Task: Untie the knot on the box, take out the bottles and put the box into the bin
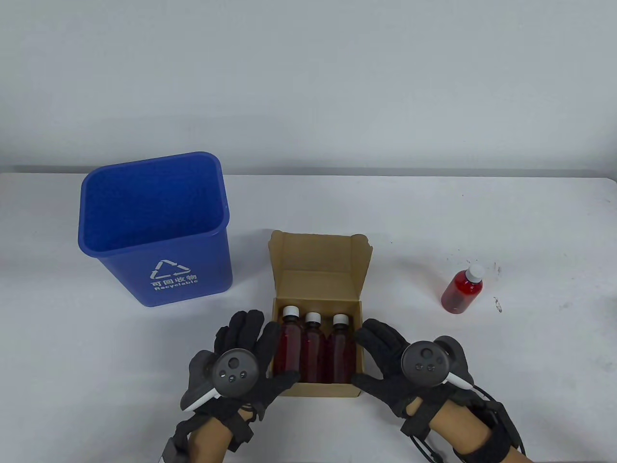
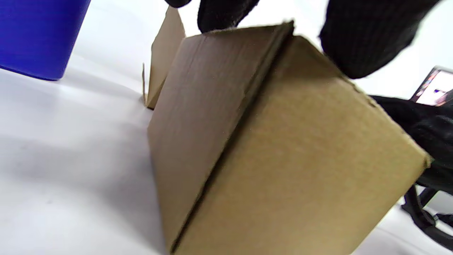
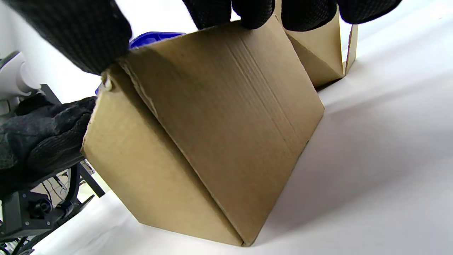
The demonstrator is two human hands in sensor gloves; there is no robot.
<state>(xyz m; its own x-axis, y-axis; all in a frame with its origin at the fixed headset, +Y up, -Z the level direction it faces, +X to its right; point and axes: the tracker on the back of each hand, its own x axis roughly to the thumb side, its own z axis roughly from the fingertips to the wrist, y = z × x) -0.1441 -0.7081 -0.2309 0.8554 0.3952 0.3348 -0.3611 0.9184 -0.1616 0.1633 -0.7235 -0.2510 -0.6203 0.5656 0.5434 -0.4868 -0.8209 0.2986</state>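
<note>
A: Report items, largest first.

B: The white table (image 1: 434, 231) carries everything. The blue bin (image 1: 154, 226) stands upright at far left, mouth open, well apart from the box. The cardboard box (image 1: 315, 333) sits at centre near the front edge, its lid (image 1: 320, 263) folded back and standing up at the far side.

A: Contents?

B: 3 bottles (image 1: 313, 345) of red liquid with white caps lie side by side inside the box, caps toward the lid. 1 more bottle (image 1: 462, 288) of the same kind rests on the table at right, well apart from the box.

A: Hand status?

B: The left hand (image 1: 241, 361) holds the box's left wall, fingers along that side and thumb across the near left corner. The right hand (image 1: 400, 366) holds the right wall the same way, thumb at the near right corner. The wrist views show fingertips (image 3: 251, 14) of each hand curled over the top edge of the box.
</note>
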